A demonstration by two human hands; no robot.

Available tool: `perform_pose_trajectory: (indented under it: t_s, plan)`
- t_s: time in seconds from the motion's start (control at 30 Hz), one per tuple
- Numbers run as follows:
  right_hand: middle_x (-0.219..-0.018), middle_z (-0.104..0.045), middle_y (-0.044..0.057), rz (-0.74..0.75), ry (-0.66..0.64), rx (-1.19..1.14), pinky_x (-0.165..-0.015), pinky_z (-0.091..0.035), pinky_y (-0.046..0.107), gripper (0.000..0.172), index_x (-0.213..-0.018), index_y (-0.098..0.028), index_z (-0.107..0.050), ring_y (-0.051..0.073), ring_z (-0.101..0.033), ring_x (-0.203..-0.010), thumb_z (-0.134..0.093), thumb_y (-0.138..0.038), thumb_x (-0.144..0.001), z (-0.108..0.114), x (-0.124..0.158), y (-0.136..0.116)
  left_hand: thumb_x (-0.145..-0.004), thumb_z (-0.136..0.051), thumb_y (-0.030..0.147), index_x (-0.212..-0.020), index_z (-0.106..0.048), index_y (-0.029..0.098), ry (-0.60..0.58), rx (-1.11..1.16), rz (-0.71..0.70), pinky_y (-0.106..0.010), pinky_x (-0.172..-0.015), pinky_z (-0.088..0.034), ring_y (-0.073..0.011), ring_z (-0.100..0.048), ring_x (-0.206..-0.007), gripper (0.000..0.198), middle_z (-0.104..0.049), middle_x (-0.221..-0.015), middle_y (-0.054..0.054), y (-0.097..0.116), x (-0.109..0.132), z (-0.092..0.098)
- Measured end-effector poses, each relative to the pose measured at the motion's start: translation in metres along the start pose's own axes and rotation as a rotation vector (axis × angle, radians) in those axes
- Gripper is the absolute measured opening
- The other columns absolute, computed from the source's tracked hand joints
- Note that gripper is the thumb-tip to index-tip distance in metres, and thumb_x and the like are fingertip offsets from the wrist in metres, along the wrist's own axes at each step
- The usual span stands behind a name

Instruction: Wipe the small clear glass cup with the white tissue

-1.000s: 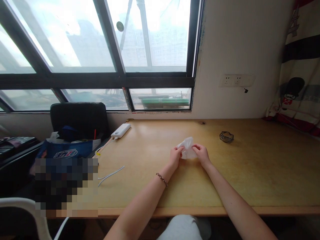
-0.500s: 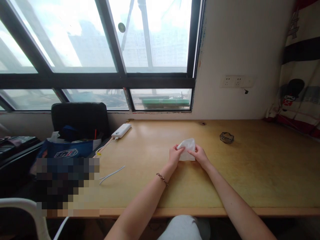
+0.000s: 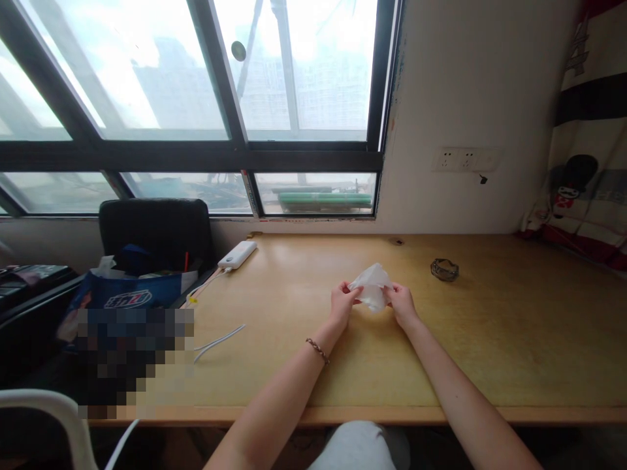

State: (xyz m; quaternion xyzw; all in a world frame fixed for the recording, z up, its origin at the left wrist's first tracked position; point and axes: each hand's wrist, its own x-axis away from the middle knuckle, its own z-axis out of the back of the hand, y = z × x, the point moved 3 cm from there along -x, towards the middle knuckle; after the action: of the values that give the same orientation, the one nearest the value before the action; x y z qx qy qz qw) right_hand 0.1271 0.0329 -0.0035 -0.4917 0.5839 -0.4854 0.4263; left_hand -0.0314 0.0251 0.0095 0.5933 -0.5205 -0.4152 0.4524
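A thin white tissue (image 3: 373,287) is stretched between my two hands, a little above the wooden desk (image 3: 274,365). My left hand (image 3: 343,303) pinches its left edge between thumb and fingers, with a braided bracelet on that wrist. At the opposite edge, my right hand (image 3: 400,303) grips the tissue the same way. The sheet looks creased and partly unfolded, its upper corner pointing away from me. Some fingertips are hidden behind it.
A glass ashtray (image 3: 445,269) stands right of my hands. At the desk's far left lies a white power bank (image 3: 238,255) with a cable; a white cable end (image 3: 220,341) lies nearer. A blue bag (image 3: 130,294) sits on a black chair (image 3: 155,219) beyond the left edge.
My right hand has shifted slightly right and down, widening the gap between the hands. The tissue has opened out and turned, now more diamond-shaped. My left hand has barely moved.
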Motion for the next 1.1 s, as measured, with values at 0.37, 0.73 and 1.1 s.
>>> perform_pose_trajectory:
  t_s: [0.37,0.73,1.1]
  plan:
    - [-0.051,-0.057,-0.001,-0.072,0.062,-0.054,-0.036,-0.036,0.018,0.032,-0.064,-0.014,-0.059,0.007,-0.045,-0.04,-0.064,-0.044,-0.056,-0.001,0.004,-0.005,-0.054,-0.067,0.043,-0.068,-0.044,0.015,0.078,0.168,0.035,-0.02,-0.042,-0.04,-0.0089,-0.05,-0.04,0.038,-0.053,-0.048,0.002,-0.003,-0.008,0.01]
    - [-0.08,-0.064,0.001,-0.021,0.041,-0.275,-0.048,-0.05,0.022,0.038,-0.083,-0.02,-0.052,0.013,-0.059,-0.062,-0.073,-0.028,-0.051,-0.004,0.009,-0.016,-0.062,-0.063,0.037,-0.072,-0.046,0.014,0.093,0.308,0.118,-0.029,-0.056,-0.049,-0.0152,-0.06,-0.054,0.031,-0.057,-0.055,-0.002,-0.003,-0.005,0.009]
    - [-0.066,-0.063,0.0,-0.048,0.095,-0.285,-0.046,-0.047,0.02,0.026,-0.068,-0.015,-0.057,0.01,-0.056,-0.052,-0.072,-0.029,-0.052,0.001,0.006,-0.012,-0.063,-0.062,0.037,-0.071,-0.046,0.013,0.098,0.321,0.108,-0.032,-0.061,-0.05,-0.0157,-0.061,-0.058,0.03,-0.061,-0.066,-0.006,-0.005,-0.006,0.01]
